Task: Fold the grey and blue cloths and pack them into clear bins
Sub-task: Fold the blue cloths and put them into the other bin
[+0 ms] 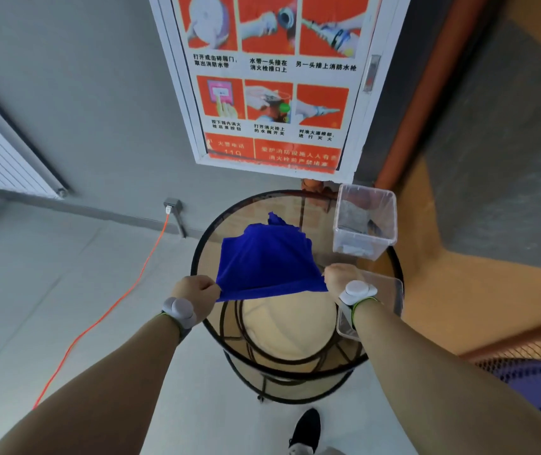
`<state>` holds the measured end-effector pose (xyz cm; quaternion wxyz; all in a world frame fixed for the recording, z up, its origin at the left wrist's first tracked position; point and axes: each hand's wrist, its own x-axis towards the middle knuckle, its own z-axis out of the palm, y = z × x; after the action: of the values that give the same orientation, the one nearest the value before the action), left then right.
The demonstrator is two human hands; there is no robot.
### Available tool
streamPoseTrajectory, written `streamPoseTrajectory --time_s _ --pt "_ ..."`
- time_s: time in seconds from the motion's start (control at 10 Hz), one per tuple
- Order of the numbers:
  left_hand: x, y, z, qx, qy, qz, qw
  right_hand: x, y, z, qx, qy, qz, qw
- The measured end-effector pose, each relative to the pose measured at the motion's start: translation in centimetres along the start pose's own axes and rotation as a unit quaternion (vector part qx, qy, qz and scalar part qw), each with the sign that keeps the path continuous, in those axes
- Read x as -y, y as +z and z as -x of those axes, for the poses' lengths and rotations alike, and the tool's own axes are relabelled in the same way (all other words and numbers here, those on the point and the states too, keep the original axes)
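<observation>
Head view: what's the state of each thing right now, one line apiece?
blue cloth: spread out, near edge lifted and stretched between both hands.
left hand: pinches the cloth's left corner.
right hand: pinches its right corner.
far clear bin: upright, open, grey cloth inside.
near clear bin: upright, open, partly hidden by the right wrist.

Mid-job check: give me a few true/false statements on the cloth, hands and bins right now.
1. The left hand and the right hand both grip the blue cloth. True.
2. The blue cloth lies in a clear bin. False: it is held over the round table.
3. The far bin holds something grey. True.
4. Both bins stand at the table's left. False: the far bin and the near bin stand at its right.
</observation>
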<state>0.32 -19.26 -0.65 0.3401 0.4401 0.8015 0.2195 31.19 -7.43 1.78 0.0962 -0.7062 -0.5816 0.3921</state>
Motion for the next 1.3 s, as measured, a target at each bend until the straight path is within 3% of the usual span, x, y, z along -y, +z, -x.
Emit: streamPoseTrajectory --time_s 0.5,0.6,0.8,0.9,1.0,1.1,1.3 --pt "5.2 2.0 6.8 0.105 0.036 -0.085 0.990 -8.0 5.5 9.4 -0.063 0.122 0.013 0.990" --pt "4.9 1.7 6.8 0.102 0.043 -0.079 0.991 -7.8 5.2 9.8 -0.062 0.127 -0.005 0.990" --pt "3.5 0.8 3.7 0.058 0.075 -0.058 0.994 -6.0 3.4 7.5 -0.052 0.127 -0.154 0.979" --pt "2.5 0.6 2.0 0.043 0.105 -0.063 0.992 -6.2 2.9 6.0 -0.010 0.049 -0.093 0.994" --pt "1.4 0.9 -0.9 0.017 0.103 -0.062 0.993 -4.9 1.8 2.6 -0.027 0.056 -0.100 0.993" --pt "0.5 1.5 -3.1 0.000 0.101 -0.062 0.993 -4.2 1.2 0.8 0.024 0.019 -0.082 0.996" --pt "-0.4 3.5 -8.6 -0.024 0.061 -0.038 0.997 -3.4 1.3 -6.1 0.040 0.033 -0.031 0.998"
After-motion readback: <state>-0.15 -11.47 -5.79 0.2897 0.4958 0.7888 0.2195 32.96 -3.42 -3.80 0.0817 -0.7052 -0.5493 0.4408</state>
